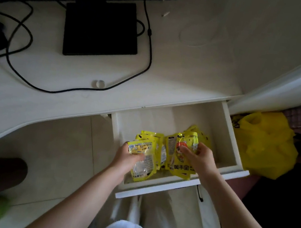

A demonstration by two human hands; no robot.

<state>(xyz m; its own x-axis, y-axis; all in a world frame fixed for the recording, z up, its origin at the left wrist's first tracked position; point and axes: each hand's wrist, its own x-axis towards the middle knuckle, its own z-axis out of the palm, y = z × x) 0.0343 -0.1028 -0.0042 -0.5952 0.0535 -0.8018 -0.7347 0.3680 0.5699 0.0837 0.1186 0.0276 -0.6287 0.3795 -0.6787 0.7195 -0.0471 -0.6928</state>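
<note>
2 hands on my feed, both inside the open white drawer (pixel 231 132): left hand (pixel 127 158), fingers curled round a small yellow packet (pixel 139 147); right hand (pixel 200 158), fingers pinching a cartoon-printed packet (pixel 179 165), upright among other yellow packets (pixel 201 136).

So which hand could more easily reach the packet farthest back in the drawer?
Probably right: the right hand sits just before that packet, the left hand farther away. Both already grip packets.

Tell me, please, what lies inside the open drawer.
Inside the drawer lie yellow packets; the left hand and right hand each grip some. Whatever lies beneath them is covered.
</note>
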